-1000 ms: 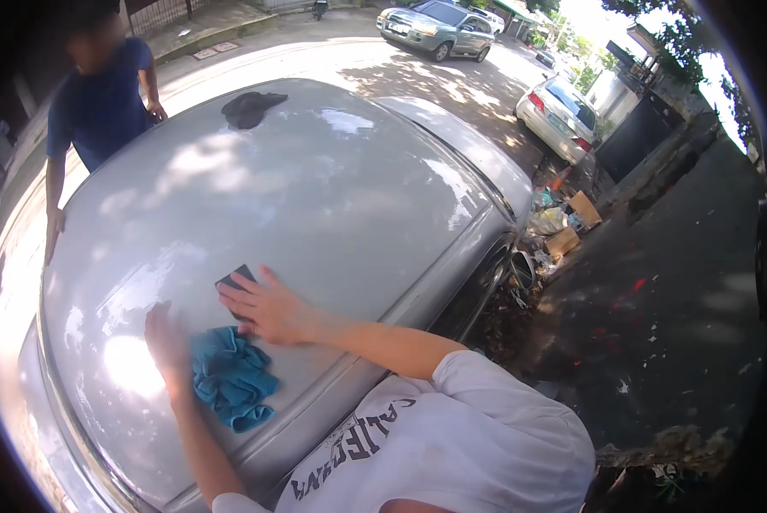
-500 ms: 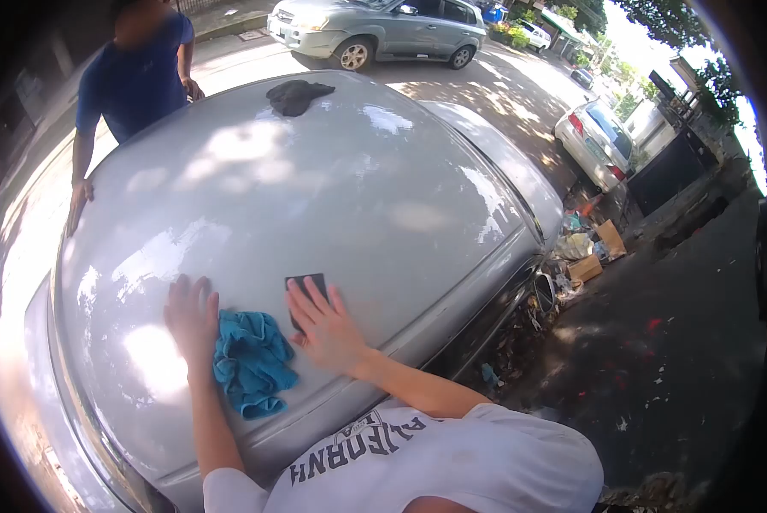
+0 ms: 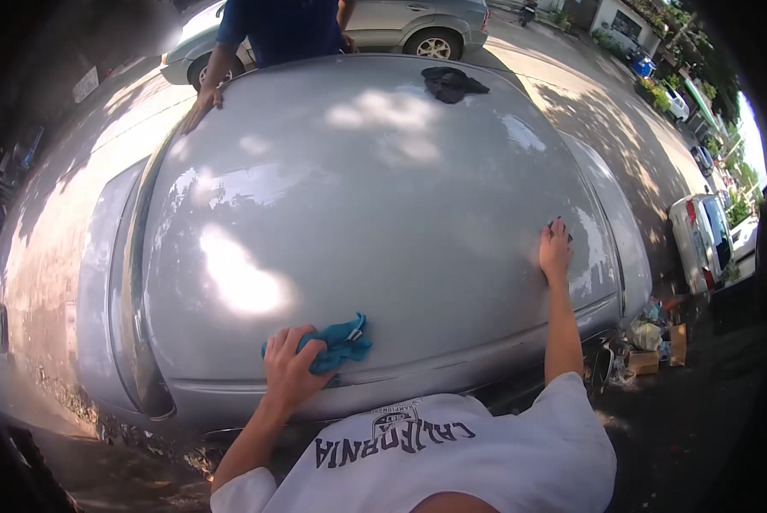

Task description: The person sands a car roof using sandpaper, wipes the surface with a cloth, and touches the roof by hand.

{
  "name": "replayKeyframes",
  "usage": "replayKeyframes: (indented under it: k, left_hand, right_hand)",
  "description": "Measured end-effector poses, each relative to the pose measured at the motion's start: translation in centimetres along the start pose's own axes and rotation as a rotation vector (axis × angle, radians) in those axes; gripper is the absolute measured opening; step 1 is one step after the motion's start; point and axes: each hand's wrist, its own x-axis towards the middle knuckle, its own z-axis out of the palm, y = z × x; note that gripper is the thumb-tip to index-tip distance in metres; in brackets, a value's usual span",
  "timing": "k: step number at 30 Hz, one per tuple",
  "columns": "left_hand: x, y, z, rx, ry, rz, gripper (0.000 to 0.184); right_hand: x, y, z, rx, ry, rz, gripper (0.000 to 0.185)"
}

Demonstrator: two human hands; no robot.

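Observation:
My left hand (image 3: 293,366) is closed around a crumpled teal cloth (image 3: 345,342) at the near edge of a silver-grey car roof (image 3: 383,248). A loose part of the cloth spreads out to the right of my fingers. Far to the right on the roof, my right hand (image 3: 555,251) presses down on a dark flat pad (image 3: 569,236), most of it hidden beneath my fingers. Near the roof's far edge lies a bunched black cloth (image 3: 453,84), apart from both hands.
Across the car stands another person in a dark blue shirt (image 3: 282,30), one hand (image 3: 202,107) on the roof's far left edge. A silver SUV (image 3: 375,26) is behind them. Boxes and litter (image 3: 644,363) lie on the ground to the right, near a parked silver car (image 3: 701,239).
My left hand has gone from lying flat beside the teal cloth to gripping it. My right hand has slid the pad rightward across the roof. The view has turned.

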Motion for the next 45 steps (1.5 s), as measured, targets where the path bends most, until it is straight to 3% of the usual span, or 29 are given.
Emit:
replayKeyframes:
  k: [2, 4, 6, 9, 10, 12, 13, 14, 15, 16, 18, 19, 21, 23, 26, 28, 31, 33, 37, 39, 40, 42, 45]
  left_hand:
    - [0.7, -3.8, -2.3, 0.076, 0.204, -0.099, 0.029]
    - [0.8, -9.8, -4.6, 0.192, 0.300, -0.340, 0.023]
    - [1.7, -14.3, -5.9, 0.238, 0.321, -0.296, 0.024]
    - [9.2, -13.5, -2.7, 0.286, 0.189, -0.212, 0.025]
    - [13.0, -10.3, -0.8, 0.212, 0.140, -0.237, 0.025]
    - [19.7, -4.8, 5.7, 0.038, 0.158, 0.009, 0.023]
    - [22.5, -0.8, 8.7, -0.003, 0.086, 0.016, 0.023]
    - [24.4, 2.8, 12.8, -0.051, 0.159, 0.019, 0.026]
    - [25.8, 6.7, 15.8, -0.109, 0.204, 0.027, 0.037]
    - [26.8, 10.2, 17.7, -0.201, 0.064, -0.026, 0.054]
    - [27.5, 14.7, 20.2, -0.416, 0.010, 0.084, 0.070]
    - [27.4, 14.2, 19.9, -0.419, 0.021, 0.071, 0.070]
    - [26.4, 11.5, 18.1, -0.219, -0.188, 0.149, 0.074]
    - [24.0, 2.7, 15.4, 0.075, -0.136, 0.046, 0.070]
    - [17.9, -9.4, 5.3, 0.338, 0.043, -0.407, 0.064]
    - [11.8, -16.9, -1.3, 0.388, 0.140, -0.769, 0.064]
    - [1.7, -25.7, -8.2, 0.358, 0.205, -1.248, 0.070]
    - [-2.6, -27.8, -10.6, 0.266, 0.194, -1.408, 0.069]
    - [-3.3, -28.5, -10.1, 0.227, 0.324, -1.395, 0.066]
    - [-3.2, -29.9, -10.4, 0.177, 0.367, -1.459, 0.065]
    - [-3.1, -30.8, -10.5, 0.139, 0.398, -1.512, 0.063]
    - [-1.8, -32.0, -11.2, 0.079, 0.431, -1.569, 0.062]
    - [-1.0, -33.0, -11.0, 0.057, 0.491, -1.502, 0.060]
  right_hand:
    - [-0.4, -0.1, 0.0, 0.041, 0.031, -0.012, 0.059]
    - [0.0, 0.4, 0.7, 0.059, 0.038, -0.009, 0.060]
    - [0.6, -0.3, 0.9, -0.002, 0.016, 0.044, 0.060]
    - [0.2, -1.2, 0.2, -0.031, 0.021, 0.037, 0.061]
    - [0.2, -1.2, 0.4, -0.033, 0.011, 0.012, 0.061]
    - [0.3, -1.0, 0.3, 0.005, 0.025, 0.020, 0.061]
    - [0.4, -0.6, 0.2, 0.003, 0.027, -0.001, 0.061]
    - [0.5, 0.1, 0.3, 0.029, 0.026, -0.025, 0.062]
    - [0.3, 0.4, 0.5, 0.058, 0.024, -0.047, 0.062]
    - [0.3, 0.4, 0.6, 0.060, 0.032, -0.064, 0.062]
    - [0.5, 0.6, 0.4, -0.004, 0.019, -0.042, 0.062]
    - [0.4, 0.9, 0.4, -0.011, 0.019, -0.058, 0.062]
    - [0.0, 1.4, 0.8, -0.023, 0.028, -0.088, 0.061]
    - [-1.6, 1.5, 0.7, -0.031, 0.032, -0.115, 0.061]
    - [-5.3, 1.4, 1.1, 0.000, 0.038, -0.188, 0.063]
    - [-11.3, -3.7, -1.6, 0.032, -0.056, -0.284, 0.065]
    - [-19.7, -13.8, -4.2, 0.010, -0.099, -0.630, 0.066]
    - [-23.6, -21.4, -5.9, 0.073, -0.139, -0.862, 0.069]
    - [-26.9, -33.3, -6.0, 0.112, -0.181, -1.169, 0.071]
    - [-28.2, -38.2, -6.1, 0.168, -0.321, -1.496, 0.068]
    - [-28.0, -40.2, -5.9, 0.158, -0.318, -1.515, 0.068]
    - [-26.0, -44.7, -5.2, 0.174, -0.347, -1.819, 0.065]
    - [-18.4, -55.3, -1.0, 0.222, -0.233, -1.486, 0.057]
